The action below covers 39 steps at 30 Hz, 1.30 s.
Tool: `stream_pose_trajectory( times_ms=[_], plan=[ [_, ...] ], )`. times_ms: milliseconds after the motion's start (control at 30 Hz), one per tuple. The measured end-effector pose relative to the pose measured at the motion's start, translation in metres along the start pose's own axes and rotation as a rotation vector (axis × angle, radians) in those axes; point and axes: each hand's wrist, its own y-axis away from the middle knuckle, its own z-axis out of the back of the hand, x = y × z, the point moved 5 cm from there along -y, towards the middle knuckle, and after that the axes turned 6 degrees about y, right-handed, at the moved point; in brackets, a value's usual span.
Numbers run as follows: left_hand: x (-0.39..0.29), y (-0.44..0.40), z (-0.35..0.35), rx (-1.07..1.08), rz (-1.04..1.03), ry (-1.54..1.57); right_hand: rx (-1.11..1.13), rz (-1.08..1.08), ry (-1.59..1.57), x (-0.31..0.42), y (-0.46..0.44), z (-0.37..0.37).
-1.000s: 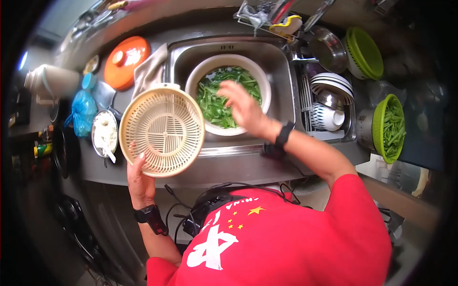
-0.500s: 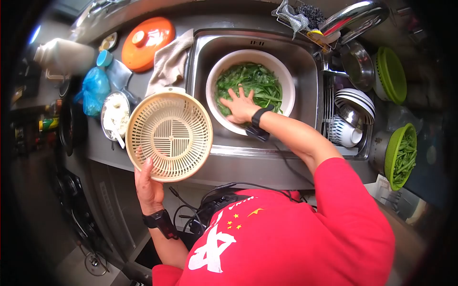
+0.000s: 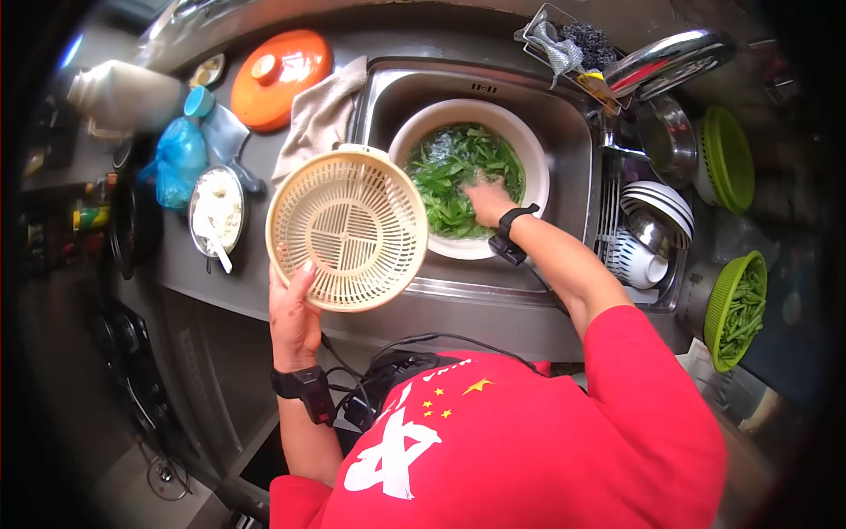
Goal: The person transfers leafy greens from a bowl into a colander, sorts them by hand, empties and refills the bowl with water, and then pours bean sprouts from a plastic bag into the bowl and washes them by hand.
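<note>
A beige plastic colander [image 3: 308, 256] is tilted at the left edge of the sink. My left hand [image 3: 295, 322] is closed on its near rim, with the thumb over the edge. Just right of it, a white basin [image 3: 535, 176] stands in the steel sink. Leafy greens [image 3: 449, 167] float in water inside this basin. My right hand [image 3: 489, 201] dips into the water among the leaves at the basin's right side. Its fingers are partly under water and blurred, so their grip is hidden. The colander's rim overlaps the basin's left edge in view.
An orange lid [image 3: 273, 84], a cloth [image 3: 308, 123], a blue bag [image 3: 181, 159] and a bowl of white food [image 3: 216, 198] sit left of the sink. Right of it are a faucet [image 3: 679, 57], stacked bowls [image 3: 652, 203] and a green basket [image 3: 718, 313] of green beans.
The colander in my left hand has moved right and slightly up, closer to the basin. My right hand has gone from spread fingers on the greens to dipping into the water farther right.
</note>
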Motion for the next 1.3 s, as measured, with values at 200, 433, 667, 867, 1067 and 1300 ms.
stream_pose_trajectory(
  times_ms=[200, 433, 667, 867, 1067, 1300],
  plan=[
    [0.003, -0.006, -0.007, 0.022, 0.030, 0.040, -0.302, -0.090, -0.716, -0.060, -0.003, 0.025],
    [0.010, -0.010, -0.034, 0.067, 0.049, -0.067, -0.163, 0.054, -1.615, -0.057, 0.078, 0.118],
    [0.022, -0.024, -0.053, 0.119, 0.091, -0.129, -0.350, 0.193, -1.691, -0.052, 0.131, 0.184],
    [0.040, -0.034, -0.074, 0.153, 0.169, -0.157, -0.425, 0.388, -1.341, -0.018, 0.162, 0.235],
    [0.062, -0.044, -0.085, 0.311, 0.244, -0.024, -0.588, 0.492, -0.398, 0.067, 0.147, 0.207],
    [0.066, -0.039, -0.065, 0.352, 0.335, 0.107, -0.588, 0.539, -0.541, 0.065, 0.143, 0.212]
  ],
)
